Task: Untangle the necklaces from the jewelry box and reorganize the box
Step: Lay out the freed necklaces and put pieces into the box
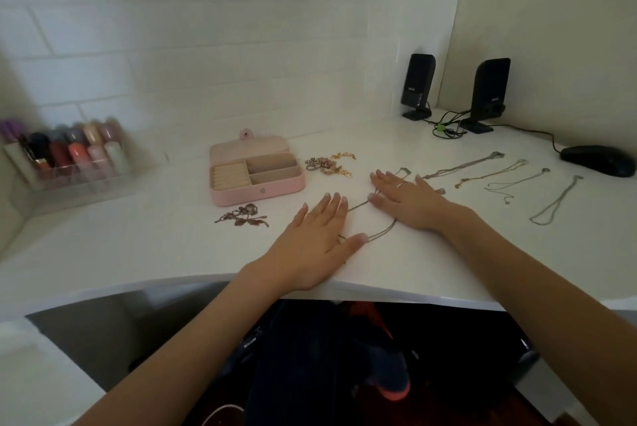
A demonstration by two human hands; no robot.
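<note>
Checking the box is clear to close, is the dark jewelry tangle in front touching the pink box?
Apart. The head view shows bare white desk between the dark tangle and the pink box.

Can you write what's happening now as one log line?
left hand: flat on thin silver chain | right hand: flat on it | pink jewelry box: open

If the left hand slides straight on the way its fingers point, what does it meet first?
Probably the small jewelry pile beyond the left hand, just right of the pink jewelry box; the fingers point up and slightly right, though the exact line is uncertain.
</note>
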